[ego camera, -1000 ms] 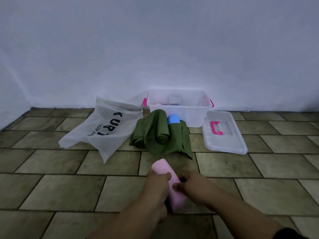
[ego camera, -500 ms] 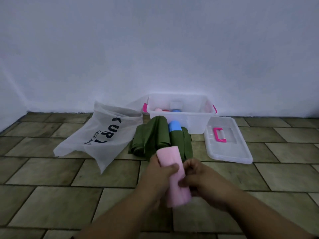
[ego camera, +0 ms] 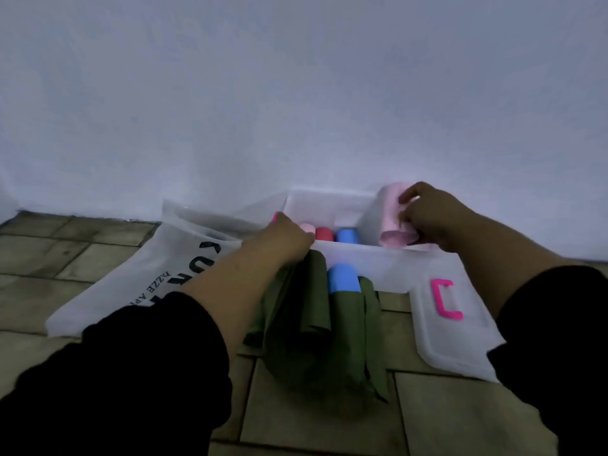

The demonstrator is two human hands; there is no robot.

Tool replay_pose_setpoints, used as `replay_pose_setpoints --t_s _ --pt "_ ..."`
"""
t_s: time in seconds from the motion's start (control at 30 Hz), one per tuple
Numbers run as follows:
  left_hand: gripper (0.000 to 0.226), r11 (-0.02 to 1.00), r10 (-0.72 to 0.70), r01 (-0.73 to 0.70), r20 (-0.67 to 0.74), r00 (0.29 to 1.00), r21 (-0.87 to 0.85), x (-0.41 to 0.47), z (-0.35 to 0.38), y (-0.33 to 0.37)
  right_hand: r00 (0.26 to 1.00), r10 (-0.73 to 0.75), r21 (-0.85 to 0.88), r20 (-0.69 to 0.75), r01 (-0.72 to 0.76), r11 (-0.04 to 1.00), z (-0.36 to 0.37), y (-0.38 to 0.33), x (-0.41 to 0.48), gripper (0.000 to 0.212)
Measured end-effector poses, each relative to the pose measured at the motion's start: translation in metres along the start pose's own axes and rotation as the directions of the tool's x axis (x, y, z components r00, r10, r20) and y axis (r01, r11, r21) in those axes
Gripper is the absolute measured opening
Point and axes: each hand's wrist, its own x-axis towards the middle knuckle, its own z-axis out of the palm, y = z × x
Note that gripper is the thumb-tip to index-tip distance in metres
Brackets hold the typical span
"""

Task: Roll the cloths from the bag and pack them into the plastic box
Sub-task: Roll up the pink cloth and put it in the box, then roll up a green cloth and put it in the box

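Note:
The clear plastic box [ego camera: 329,202] stands on the floor against the wall. My right hand [ego camera: 427,218] grips a rolled pink cloth [ego camera: 391,212], upright over the box's right end. My left hand [ego camera: 286,235] holds the box's near left rim. Inside the box lie a pale pink roll [ego camera: 307,228], a red roll [ego camera: 325,233] and a blue roll [ego camera: 347,235]. In front of the box lie green cloths [ego camera: 316,311] with a blue roll [ego camera: 342,278] among them. The white bag [ego camera: 158,268] lies to the left.
The box's clear lid [ego camera: 460,343] with a pink handle [ego camera: 445,299] lies on the tiled floor to the right of the green cloths. A white wall rises directly behind the box. Bare tiles [ego camera: 460,416] stretch along the near side.
Both hands moved forward from the near floor to the box. The right hand carried the pink roll up over the box's right end; the left hand let go of it and took the rim.

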Motion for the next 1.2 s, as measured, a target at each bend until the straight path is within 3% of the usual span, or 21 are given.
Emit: replay_pose_setpoints --t_s 0.07,0.1,0.17,0.2,0.3,0.43,0.5,0.67,0.7,0.77,0.83,0.87,0.93,1.03,1.13,1.2 --pt "0.083 0.999 0.006 -0.007 0.017 1.000 0.052 0.007 0.006 -0.003 0.994 0.039 -0.402 0.102 0.005 0.915 0.012 0.007 0.027 0.023" --pt "0.086 0.996 0.017 -0.019 0.020 1.000 0.089 0.010 0.007 -0.005 0.982 0.086 -0.593 0.166 0.030 0.804 0.020 0.009 0.038 0.026" --pt "0.088 0.989 0.040 -0.044 0.028 0.999 0.143 0.013 0.008 -0.009 0.956 0.152 -0.792 0.250 0.111 0.600 0.033 0.013 0.052 0.038" --pt "0.089 0.985 0.051 -0.055 0.034 0.998 0.161 0.013 0.007 -0.010 0.944 0.184 -0.816 0.272 0.125 0.565 0.036 0.016 0.059 0.042" --pt "0.087 0.977 0.062 -0.069 0.045 0.997 0.203 0.011 0.005 -0.010 0.911 0.276 -0.847 0.305 0.128 0.515 0.038 0.022 0.073 0.052" --pt "0.086 0.975 0.046 -0.058 0.061 0.997 0.215 0.009 0.003 -0.008 0.895 0.280 -0.831 0.349 0.157 0.533 0.041 0.034 0.087 0.088" --pt "0.086 0.977 0.039 -0.051 0.059 0.998 0.207 0.007 0.003 -0.007 0.896 0.293 -0.844 0.333 0.144 0.517 0.042 0.034 0.088 0.083" --pt "0.085 0.980 0.024 -0.033 0.050 0.998 0.195 0.005 0.004 -0.007 0.903 0.297 -0.857 0.310 0.130 0.498 0.044 0.023 0.077 0.048" --pt "0.085 0.981 0.027 -0.035 0.041 0.999 0.190 0.005 0.004 -0.007 0.925 0.244 -0.846 0.292 0.131 0.517 0.046 0.019 0.071 0.046" --pt "0.082 0.989 0.065 -0.063 -0.007 0.998 0.135 -0.001 0.001 -0.010 0.978 -0.032 -0.803 0.205 0.187 0.565 0.052 0.006 0.052 0.037" --pt "0.082 0.994 0.100 -0.096 -0.098 0.990 0.042 -0.018 -0.008 -0.020 0.934 -0.355 -0.634 -0.041 0.250 0.731 0.055 -0.007 0.023 0.016" --pt "0.081 0.993 0.115 -0.115 -0.147 0.982 0.008 -0.031 -0.012 -0.030 0.898 -0.424 -0.539 -0.118 0.301 0.787 0.057 -0.013 0.001 0.005" --pt "0.081 0.988 0.157 -0.154 -0.195 0.968 0.029 -0.066 -0.015 -0.058 0.909 -0.417 -0.474 -0.010 0.363 0.802 0.066 -0.015 -0.040 0.012" --pt "0.093 0.970 0.068 -0.072 0.025 0.997 0.232 -0.123 0.005 -0.108 0.935 -0.261 -0.527 0.240 0.351 0.773 0.096 -0.002 -0.096 0.027" --pt "0.107 0.916 -0.107 -0.001 0.246 0.963 0.402 -0.159 0.044 -0.131 0.948 -0.187 -0.681 0.258 0.315 0.661 0.126 0.009 -0.113 0.058" --pt "0.109 0.904 -0.151 0.005 0.307 0.940 0.427 -0.169 0.066 -0.134 0.967 -0.174 -0.658 0.187 0.255 0.708 0.140 0.009 -0.114 0.059"
